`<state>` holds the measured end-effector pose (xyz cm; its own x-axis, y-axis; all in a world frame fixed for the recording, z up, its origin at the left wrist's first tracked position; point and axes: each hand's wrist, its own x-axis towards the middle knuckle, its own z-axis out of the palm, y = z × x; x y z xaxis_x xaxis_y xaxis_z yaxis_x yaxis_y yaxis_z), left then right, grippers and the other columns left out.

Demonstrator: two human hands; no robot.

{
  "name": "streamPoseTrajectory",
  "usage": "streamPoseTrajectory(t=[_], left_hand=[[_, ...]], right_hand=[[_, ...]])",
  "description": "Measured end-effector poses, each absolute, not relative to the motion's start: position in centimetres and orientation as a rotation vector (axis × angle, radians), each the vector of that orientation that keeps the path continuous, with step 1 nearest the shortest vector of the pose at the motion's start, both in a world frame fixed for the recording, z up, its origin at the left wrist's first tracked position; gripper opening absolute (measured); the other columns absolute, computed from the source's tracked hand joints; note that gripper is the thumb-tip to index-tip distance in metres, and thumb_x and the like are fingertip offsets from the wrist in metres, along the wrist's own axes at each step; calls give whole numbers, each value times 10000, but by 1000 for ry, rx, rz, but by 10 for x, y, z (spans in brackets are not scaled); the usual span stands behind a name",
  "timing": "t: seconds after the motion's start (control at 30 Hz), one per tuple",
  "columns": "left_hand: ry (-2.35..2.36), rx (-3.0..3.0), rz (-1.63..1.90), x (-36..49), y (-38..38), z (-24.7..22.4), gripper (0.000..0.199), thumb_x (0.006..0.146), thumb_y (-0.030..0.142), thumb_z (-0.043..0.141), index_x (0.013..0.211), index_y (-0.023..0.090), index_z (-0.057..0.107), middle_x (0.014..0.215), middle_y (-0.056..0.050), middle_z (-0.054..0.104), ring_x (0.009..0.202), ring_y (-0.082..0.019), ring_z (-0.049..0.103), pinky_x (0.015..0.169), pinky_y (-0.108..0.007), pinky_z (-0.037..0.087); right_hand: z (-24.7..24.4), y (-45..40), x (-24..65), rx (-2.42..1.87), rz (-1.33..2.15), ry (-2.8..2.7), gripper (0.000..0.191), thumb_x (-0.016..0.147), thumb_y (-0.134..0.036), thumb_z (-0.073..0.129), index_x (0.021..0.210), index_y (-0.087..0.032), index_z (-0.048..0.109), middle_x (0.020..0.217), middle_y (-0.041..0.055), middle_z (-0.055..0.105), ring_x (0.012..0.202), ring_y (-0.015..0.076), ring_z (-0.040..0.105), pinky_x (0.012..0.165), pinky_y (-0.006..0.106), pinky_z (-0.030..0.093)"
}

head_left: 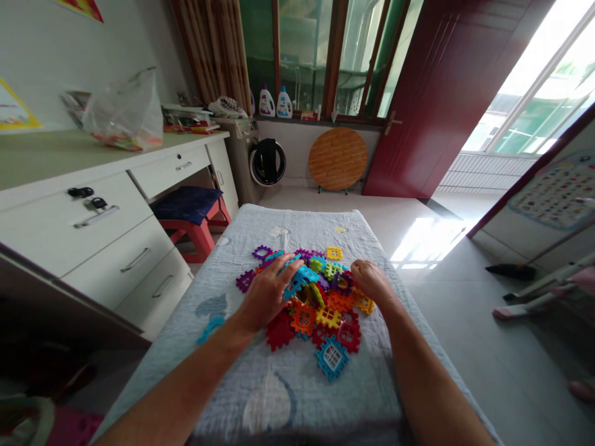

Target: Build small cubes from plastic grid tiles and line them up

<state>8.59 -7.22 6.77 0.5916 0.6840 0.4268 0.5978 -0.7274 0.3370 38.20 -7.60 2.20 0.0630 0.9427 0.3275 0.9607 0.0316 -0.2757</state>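
Note:
A heap of colourful plastic interlocking blocks, square with notched edges, lies on the cloth-covered table. At the heap's left side, my left hand [267,291] has its fingers and thumb closed around a blue interlocking block [301,277]. My right hand [369,279] is at the right edge of the heap with its fingers curled in; whatever they hold is hidden. Close below it lies a yellow-orange window block [364,301]. Towards me are an orange window block [304,319], a red block [280,331] and a blue block with a white lattice window [332,357].
A light blue patterned cloth [223,371] covers the table. Another blue block [211,329] lies apart, left of my forearm. To the left stand a white drawer desk [100,229] and a red stool [198,238]. A washing machine [242,161] stands beyond.

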Motion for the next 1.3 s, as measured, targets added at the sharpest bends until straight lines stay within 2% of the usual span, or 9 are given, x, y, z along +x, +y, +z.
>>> streamPoseTrajectory(t=[0.17, 0.27, 0.47, 0.57, 0.63, 0.77, 0.87, 1.07, 1.3], left_hand=[[940, 2627, 664, 98, -68, 57, 923, 686, 124, 578, 1485, 272, 139, 1525, -111, 220, 1387, -312, 268, 1100, -474, 330], [968, 2635, 695, 90, -66, 52, 958, 693, 165, 601, 1492, 266, 83, 1513, -123, 249, 1384, -320, 265, 1109, -498, 295], [1175, 2677, 696, 60, -60, 45, 821, 656, 285, 685, 1408, 261, 357, 1443, -113, 364, 1351, -347, 299, 1122, -511, 242], [1264, 2625, 699, 45, -57, 39, 771, 652, 362, 707, 1362, 250, 428, 1446, -115, 354, 1355, -360, 279, 1119, -519, 242], [1287, 2549, 721, 38, -56, 35, 704, 703, 423, 674, 1341, 228, 450, 1438, -128, 360, 1346, -349, 301, 1110, -511, 270], [1287, 2381, 819, 32, -55, 29, 548, 853, 484, 490, 1319, 196, 464, 1411, -137, 397, 1322, -300, 360, 1103, -485, 305], [1320, 2311, 922, 31, -54, 26, 473, 891, 430, 420, 1287, 182, 490, 1391, -129, 427, 1316, -275, 377, 1119, -467, 294], [1356, 2237, 1052, 23, -48, 20, 431, 874, 268, 326, 1244, 172, 526, 1374, -105, 460, 1312, -230, 394, 1132, -444, 292], [1422, 2219, 1036, 23, -48, 15, 446, 904, 437, 393, 1197, 147, 563, 1280, -122, 551, 1250, -246, 468, 1102, -434, 342]], right_hand=[[33, -80, 360, -1762, 132, -1998, 204, 893, -335, 486, 905, -214, 650, 838, 42, 628, 746, 166, 582, 666, 271, 408], [35, -82, 347, -1623, 204, -2029, 224, 865, -320, 528, 1027, -204, 632, 911, 51, 629, 839, 185, 584, 760, 301, 439], [37, -86, 326, -1388, 339, -2064, 282, 795, -149, 542, 1058, -203, 628, 1003, 68, 628, 950, 208, 574, 886, 369, 446], [42, -90, 316, -1239, 441, -2095, 351, 768, -86, 520, 1080, -211, 620, 1072, 65, 625, 1007, 202, 574, 925, 374, 443], [45, -92, 312, -1167, 496, -2095, 384, 774, -82, 516, 1121, -223, 599, 1117, 61, 616, 1036, 196, 574, 938, 373, 444], [44, -91, 313, -1123, 486, -2007, 307, 827, -150, 533, 1117, -230, 596, 1131, 63, 612, 1069, 192, 567, 956, 360, 438], [35, -84, 323, -1233, 382, -1878, 230, 895, -261, 501, 1091, -223, 613, 1117, 73, 615, 1076, 199, 561, 961, 372, 431], [20, -71, 332, -1520, 316, -1876, 431, 907, -399, 488, 1299, -219, 502, 1365, 113, 489, 1282, 271, 409, 1062, 492, 317], [37, -82, 309, -1287, 537, -2157, 464, 887, -381, 531, 1312, -198, 498, 1329, 110, 524, 1227, 233, 474, 1053, 408, 351]])
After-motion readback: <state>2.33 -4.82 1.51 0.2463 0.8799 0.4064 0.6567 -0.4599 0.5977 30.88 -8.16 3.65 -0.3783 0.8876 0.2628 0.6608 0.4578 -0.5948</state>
